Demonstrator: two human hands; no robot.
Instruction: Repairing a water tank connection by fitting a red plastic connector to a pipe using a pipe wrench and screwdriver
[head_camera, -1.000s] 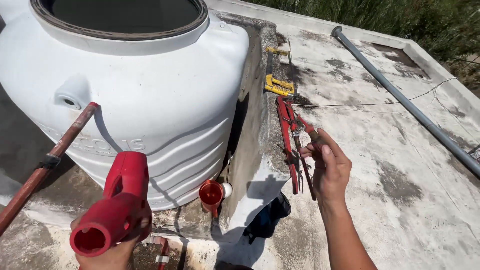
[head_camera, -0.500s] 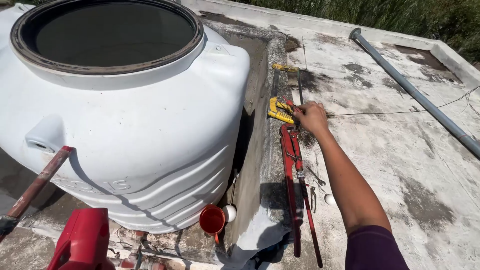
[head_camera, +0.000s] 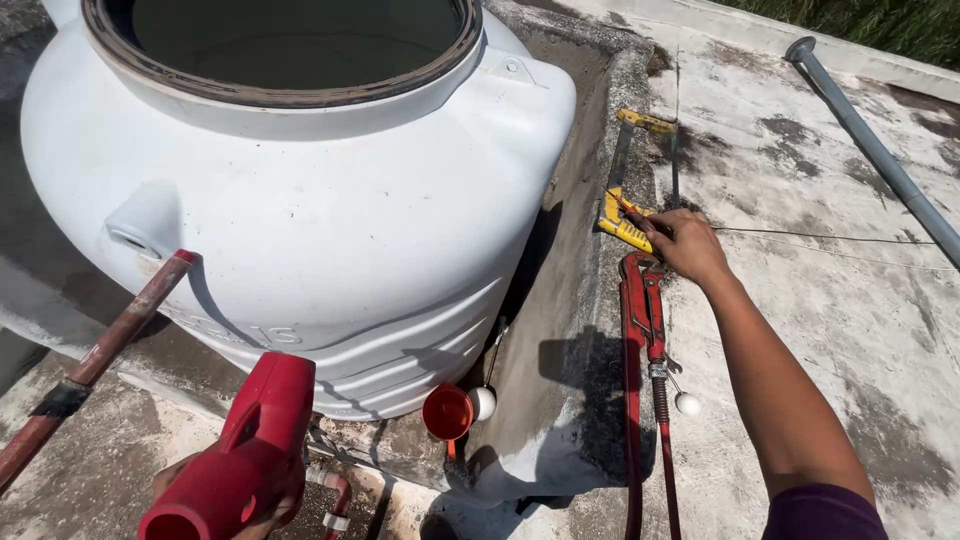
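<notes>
Head view. The right hand (head_camera: 688, 245) is extended forward onto the concrete ledge (head_camera: 590, 300), its fingers curled on the yellow handle of a hacksaw (head_camera: 625, 218). Whether the grip is fully closed cannot be told, since the fingertips are hidden behind the knuckles. The hacksaw lies flat on the ledge top, long axis running away from the person, handle end nearest the hand and the far end of the frame pointing toward the roof edge. A red wrench (head_camera: 643, 330) lies just behind the hand on the same line, its head touching or almost touching the wrist, its handles trailing back toward the person.

The left hand (head_camera: 225, 495) is low at the bottom edge of the frame, closed around a red pipe fitting (head_camera: 245, 455) (a thick elbow-shaped piece, open end facing the camera). It is well apart from the hacksaw; the right hand is by far the nearer.

A white tank (head_camera: 300, 210) stands between the two hands, lid off. A rusty pipe (head_camera: 95, 360) leans at its left side. A grey pipe (head_camera: 875, 150) lies across the roof at far right.
</notes>
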